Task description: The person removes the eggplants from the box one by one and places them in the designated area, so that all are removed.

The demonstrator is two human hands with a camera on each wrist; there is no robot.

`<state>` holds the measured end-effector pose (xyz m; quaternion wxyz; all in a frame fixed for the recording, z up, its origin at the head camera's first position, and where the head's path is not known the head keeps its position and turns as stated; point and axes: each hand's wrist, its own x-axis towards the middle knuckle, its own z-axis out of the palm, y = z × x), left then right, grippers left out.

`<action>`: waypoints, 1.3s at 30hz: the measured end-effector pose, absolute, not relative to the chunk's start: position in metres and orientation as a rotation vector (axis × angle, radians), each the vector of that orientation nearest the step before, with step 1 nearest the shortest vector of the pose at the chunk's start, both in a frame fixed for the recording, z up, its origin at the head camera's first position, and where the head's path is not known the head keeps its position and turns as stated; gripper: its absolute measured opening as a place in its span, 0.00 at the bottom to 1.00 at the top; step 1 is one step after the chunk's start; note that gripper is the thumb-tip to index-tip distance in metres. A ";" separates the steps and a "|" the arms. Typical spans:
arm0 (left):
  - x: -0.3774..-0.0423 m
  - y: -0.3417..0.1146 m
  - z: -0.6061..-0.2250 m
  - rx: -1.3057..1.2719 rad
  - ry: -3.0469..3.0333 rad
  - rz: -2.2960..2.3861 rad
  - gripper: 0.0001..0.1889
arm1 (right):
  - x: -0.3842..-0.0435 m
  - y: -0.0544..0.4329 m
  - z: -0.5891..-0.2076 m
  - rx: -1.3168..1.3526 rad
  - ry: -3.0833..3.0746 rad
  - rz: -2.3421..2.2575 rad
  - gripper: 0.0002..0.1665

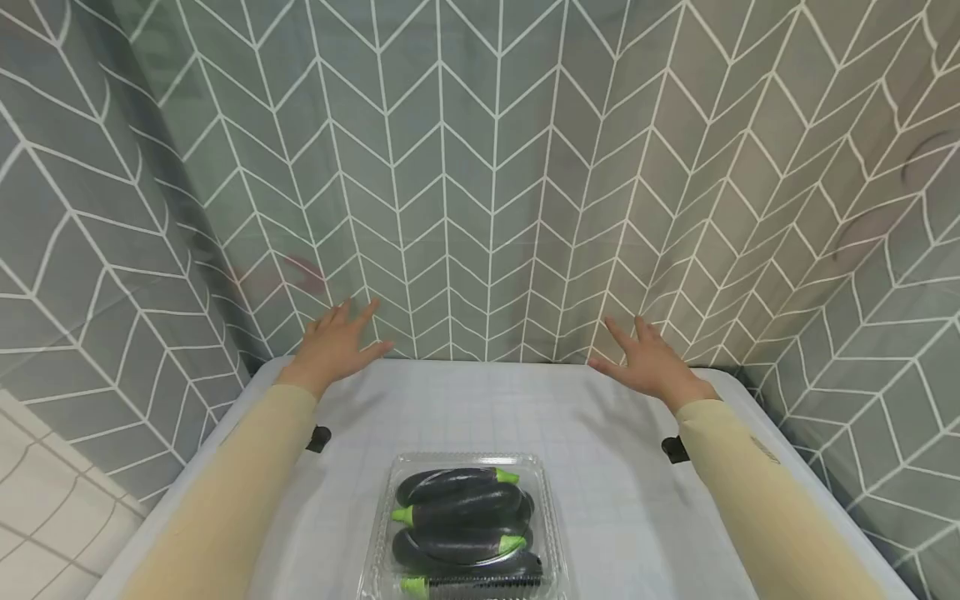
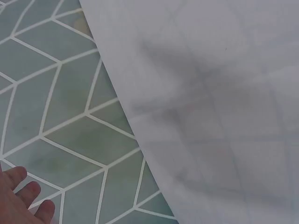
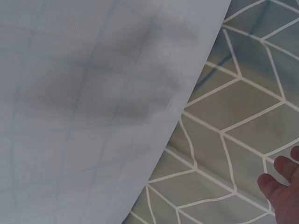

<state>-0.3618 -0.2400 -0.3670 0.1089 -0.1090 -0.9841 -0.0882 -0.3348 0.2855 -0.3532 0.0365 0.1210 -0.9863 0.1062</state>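
Observation:
Both arms in pale yellow sleeves reach forward over a white table. My left hand is above the table's far left part, fingers spread and holding nothing. Over the far right part my right hand is spread in the same way, also without anything in it. Between the forearms, near the bottom of the head view, lies a clear plastic box with several dark eggplants with green stem ends. Neither hand touches the box. In each wrist view only some fingertips show, at a lower corner.
The white table ends at a grey-green curtain with white chevron lines, which also hangs along both sides. A black strap piece shows by the left forearm and another black piece by the right. White tiles are at lower left.

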 end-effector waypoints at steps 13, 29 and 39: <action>-0.335 -0.249 -0.380 -0.386 -2.805 -0.427 0.45 | -0.307 0.279 -0.360 0.444 -2.916 0.477 0.52; -0.286 -0.251 -0.402 -0.431 -2.812 -0.618 0.42 | -0.261 0.264 -0.376 0.583 -2.809 0.627 0.45; -0.255 -0.254 -0.411 -0.448 -2.778 -0.728 0.40 | -0.233 0.255 -0.391 0.585 -2.790 0.732 0.41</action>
